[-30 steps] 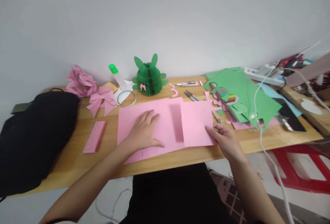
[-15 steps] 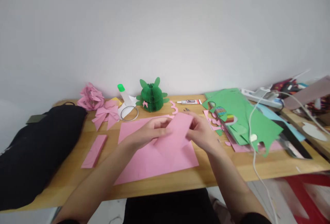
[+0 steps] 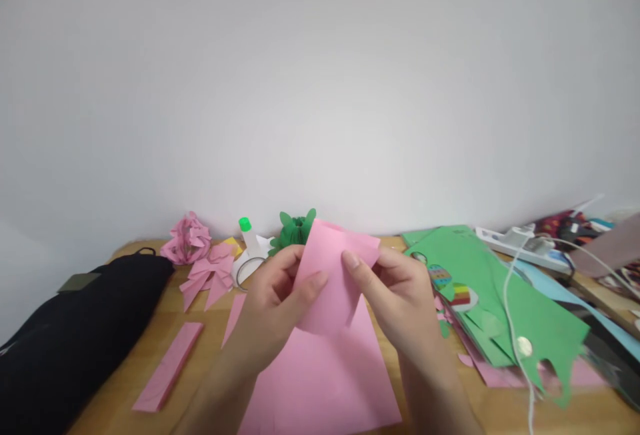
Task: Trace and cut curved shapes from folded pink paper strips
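Observation:
A piece of pink paper [image 3: 330, 275], seemingly folded, is held up between my two hands above the table. My left hand [image 3: 285, 295] pinches its left side, thumb lying across the front. On the right side my right hand [image 3: 390, 288] grips it, with the thumb pressed on the front face and the fingers behind. Below lies a large pink sheet [image 3: 325, 381] flat on the wooden table. The fingertips behind the paper are hidden.
Left are a black bag [image 3: 85, 335], a folded pink strip [image 3: 170, 367], a pink paper bow [image 3: 210, 273], a pink paper flower [image 3: 187, 239] and a glue stick [image 3: 250, 236]. A green paper figure [image 3: 295, 229] stands behind. Green sheets [image 3: 530, 301] and a white cable [image 3: 509, 308] lie right.
Both hands have lifted the pink paper higher and turned its face more toward me. My view has tilted up, so the table sits lower in the picture.

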Action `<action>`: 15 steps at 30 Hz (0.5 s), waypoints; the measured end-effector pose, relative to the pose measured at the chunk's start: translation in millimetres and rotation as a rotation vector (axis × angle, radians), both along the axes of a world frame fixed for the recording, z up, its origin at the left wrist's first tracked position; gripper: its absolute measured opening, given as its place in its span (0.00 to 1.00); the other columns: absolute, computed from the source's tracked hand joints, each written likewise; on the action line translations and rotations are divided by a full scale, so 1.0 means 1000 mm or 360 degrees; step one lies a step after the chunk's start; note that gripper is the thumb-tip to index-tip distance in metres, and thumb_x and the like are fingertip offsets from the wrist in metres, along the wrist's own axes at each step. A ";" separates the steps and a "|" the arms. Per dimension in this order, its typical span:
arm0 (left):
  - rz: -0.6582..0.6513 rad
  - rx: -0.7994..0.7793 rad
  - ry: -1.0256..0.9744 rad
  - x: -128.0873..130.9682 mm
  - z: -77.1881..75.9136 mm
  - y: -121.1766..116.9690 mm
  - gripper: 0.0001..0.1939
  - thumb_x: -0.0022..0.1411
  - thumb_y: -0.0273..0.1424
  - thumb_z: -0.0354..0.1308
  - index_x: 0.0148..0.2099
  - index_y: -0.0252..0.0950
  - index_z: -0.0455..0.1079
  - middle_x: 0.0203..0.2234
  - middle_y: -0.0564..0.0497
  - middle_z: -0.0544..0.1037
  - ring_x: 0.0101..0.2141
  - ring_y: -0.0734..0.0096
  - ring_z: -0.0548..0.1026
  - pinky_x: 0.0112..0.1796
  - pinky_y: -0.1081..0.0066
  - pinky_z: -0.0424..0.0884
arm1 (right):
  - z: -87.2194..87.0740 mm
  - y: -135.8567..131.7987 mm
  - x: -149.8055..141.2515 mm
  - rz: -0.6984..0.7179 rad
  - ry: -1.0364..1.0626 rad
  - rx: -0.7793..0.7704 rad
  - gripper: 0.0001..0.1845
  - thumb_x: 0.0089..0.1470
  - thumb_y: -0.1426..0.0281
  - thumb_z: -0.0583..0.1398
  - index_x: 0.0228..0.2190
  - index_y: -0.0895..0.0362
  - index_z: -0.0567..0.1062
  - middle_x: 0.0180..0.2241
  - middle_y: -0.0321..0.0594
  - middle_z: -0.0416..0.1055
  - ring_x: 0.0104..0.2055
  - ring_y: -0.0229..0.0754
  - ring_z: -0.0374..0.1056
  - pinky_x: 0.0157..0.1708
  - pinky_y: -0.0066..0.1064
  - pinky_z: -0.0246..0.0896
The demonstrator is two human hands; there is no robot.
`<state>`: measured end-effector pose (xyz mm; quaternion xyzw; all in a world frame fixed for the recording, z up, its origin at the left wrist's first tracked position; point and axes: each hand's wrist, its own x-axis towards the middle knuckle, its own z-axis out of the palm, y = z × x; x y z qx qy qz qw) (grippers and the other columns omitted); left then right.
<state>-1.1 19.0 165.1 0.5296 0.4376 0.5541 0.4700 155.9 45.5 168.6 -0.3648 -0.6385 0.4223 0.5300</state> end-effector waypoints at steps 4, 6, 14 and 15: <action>-0.0005 0.0018 -0.0108 0.001 0.005 -0.007 0.17 0.57 0.40 0.64 0.47 0.36 0.73 0.38 0.45 0.81 0.34 0.63 0.80 0.31 0.71 0.78 | 0.003 -0.003 0.006 0.0109 -0.0145 -0.0073 0.18 0.54 0.58 0.62 0.21 0.58 0.75 0.18 0.34 0.64 0.21 0.34 0.57 0.21 0.28 0.54; 0.0006 0.0008 -0.0116 -0.001 0.007 -0.010 0.15 0.57 0.37 0.64 0.46 0.37 0.74 0.34 0.47 0.81 0.32 0.65 0.80 0.29 0.73 0.78 | 0.004 -0.004 0.007 0.0090 -0.0143 -0.0040 0.18 0.53 0.60 0.63 0.18 0.58 0.72 0.17 0.33 0.62 0.20 0.32 0.56 0.20 0.27 0.53; 0.0186 0.0069 -0.0006 -0.006 0.009 -0.016 0.06 0.56 0.32 0.65 0.37 0.38 0.78 0.22 0.54 0.77 0.20 0.77 0.75 0.19 0.84 0.70 | 0.002 -0.013 0.007 0.0012 0.0068 0.0137 0.03 0.55 0.69 0.63 0.30 0.52 0.79 0.21 0.32 0.68 0.25 0.34 0.64 0.24 0.27 0.62; 0.0189 0.0055 -0.0015 -0.006 0.009 -0.016 0.05 0.56 0.32 0.65 0.37 0.38 0.78 0.22 0.54 0.77 0.20 0.77 0.76 0.19 0.84 0.70 | 0.003 -0.014 0.007 -0.0008 0.0064 0.0152 0.03 0.55 0.70 0.63 0.30 0.51 0.79 0.21 0.32 0.68 0.25 0.34 0.65 0.25 0.27 0.63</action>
